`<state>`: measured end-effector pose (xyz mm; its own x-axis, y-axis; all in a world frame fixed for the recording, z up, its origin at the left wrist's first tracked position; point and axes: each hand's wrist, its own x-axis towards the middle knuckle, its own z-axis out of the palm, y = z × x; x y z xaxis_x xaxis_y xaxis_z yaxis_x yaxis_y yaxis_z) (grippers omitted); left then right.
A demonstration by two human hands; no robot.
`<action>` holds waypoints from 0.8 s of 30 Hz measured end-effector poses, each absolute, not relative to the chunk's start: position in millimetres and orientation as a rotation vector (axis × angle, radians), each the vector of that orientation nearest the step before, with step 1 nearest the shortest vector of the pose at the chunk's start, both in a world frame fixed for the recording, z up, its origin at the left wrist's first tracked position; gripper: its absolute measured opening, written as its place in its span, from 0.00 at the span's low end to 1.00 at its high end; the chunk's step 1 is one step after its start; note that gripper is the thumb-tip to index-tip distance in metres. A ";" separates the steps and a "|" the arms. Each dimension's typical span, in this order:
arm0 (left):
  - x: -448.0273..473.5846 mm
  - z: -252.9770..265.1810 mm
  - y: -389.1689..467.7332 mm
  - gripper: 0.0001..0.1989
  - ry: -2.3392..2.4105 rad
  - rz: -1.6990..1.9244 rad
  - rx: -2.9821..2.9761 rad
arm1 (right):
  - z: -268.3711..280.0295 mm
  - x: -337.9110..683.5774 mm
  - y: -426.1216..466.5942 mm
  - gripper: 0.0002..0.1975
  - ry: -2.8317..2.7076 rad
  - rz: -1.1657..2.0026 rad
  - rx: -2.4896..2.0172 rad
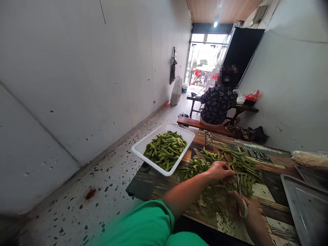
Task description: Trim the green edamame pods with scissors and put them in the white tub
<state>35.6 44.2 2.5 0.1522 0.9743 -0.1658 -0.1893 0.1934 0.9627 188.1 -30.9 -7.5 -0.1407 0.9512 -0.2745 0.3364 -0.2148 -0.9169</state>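
My left hand [219, 171] reaches over the table with its fingers pinched together; whatever they hold is too small to make out. Close to those fingertips are the metal blades of a pair of scissors [239, 182], which point away from me. My right hand [252, 218] is closed around the scissors' pale handle. Loose green soybean pods [244, 165] are spread beyond and beside both hands. Nearer and to the left are a heap of pods with stems [196, 167] and scattered trimmings, partly hidden by my left forearm. More pods [166, 147] fill a white plastic tub [138, 149].
The tub stands on the left end of the patterned wooden table [273, 196]. Metal trays [304, 208] and a clear bag [310, 159] lie at the right. Past the table, a person [219, 104] sits on a red-brown bench [191, 122], facing away. A pale wall rises left.
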 end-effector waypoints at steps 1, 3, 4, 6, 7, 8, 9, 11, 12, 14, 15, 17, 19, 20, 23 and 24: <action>36.8 1.9 43.8 0.13 0.998 1.061 0.942 | -5.9 187.4 -31.7 0.26 -1.474 1.359 -1.559; 38.0 1.9 42.0 0.13 0.951 1.058 0.876 | -1.5 186.0 -33.3 0.27 -1.500 1.331 -1.546; 38.2 2.5 40.9 0.14 0.945 1.067 0.859 | 1.2 185.4 -34.1 0.27 -1.499 1.316 -1.520; 38.5 4.9 38.5 0.15 0.938 1.094 0.847 | 6.7 183.9 -35.6 0.27 -1.466 1.317 -1.481; 38.8 6.4 37.5 0.15 0.929 1.112 0.846 | 9.1 183.1 -36.2 0.26 -1.421 1.314 -1.492; 39.3 7.9 36.7 0.16 0.912 1.129 0.847 | 11.2 182.2 -36.8 0.26 -1.373 1.318 -1.510; 39.9 9.3 36.0 0.16 0.892 1.144 0.848 | 12.8 181.4 -37.2 0.26 -1.336 1.358 -1.522; 41.3 11.3 35.2 0.17 0.855 1.170 0.848 | 14.6 179.7 -37.9 0.25 -1.292 1.439 -1.520; 41.9 11.7 34.8 0.17 0.845 1.179 0.848 | 15.0 178.9 -38.3 0.25 -1.289 1.472 -1.510; 42.6 11.4 34.2 0.17 0.851 1.186 0.844 | 15.1 177.4 -39.3 0.24 -1.298 1.470 -1.491; 42.5 10.9 33.8 0.17 0.857 1.186 0.840 | 15.0 176.7 -39.9 0.24 -1.307 1.452 -1.485; 41.8 9.4 33.2 0.16 0.863 1.187 0.814 | 14.5 175.9 -40.7 0.24 -1.300 1.411 -1.457; 40.7 8.0 33.3 0.15 0.854 1.170 0.772 | 12.8 175.9 -40.3 0.24 -1.283 1.442 -1.381; 40.2 7.5 33.7 0.15 0.850 1.157 0.750 | 11.6 176.2 -39.7 0.25 -1.277 1.477 -1.359; 40.0 6.7 34.3 0.14 0.849 1.120 0.714 | 6.9 178.0 -37.1 0.25 -1.262 1.523 -1.318; 40.4 6.8 33.9 0.14 0.851 1.110 0.709 | 5.2 178.6 -36.4 0.25 -1.262 1.527 -1.313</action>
<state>40.4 33.9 6.8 0.2065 0.9525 -0.2238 -0.4627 0.2967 0.8354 178.6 -36.4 5.2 -0.1958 0.9500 -0.2431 0.0598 -0.2359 -0.9699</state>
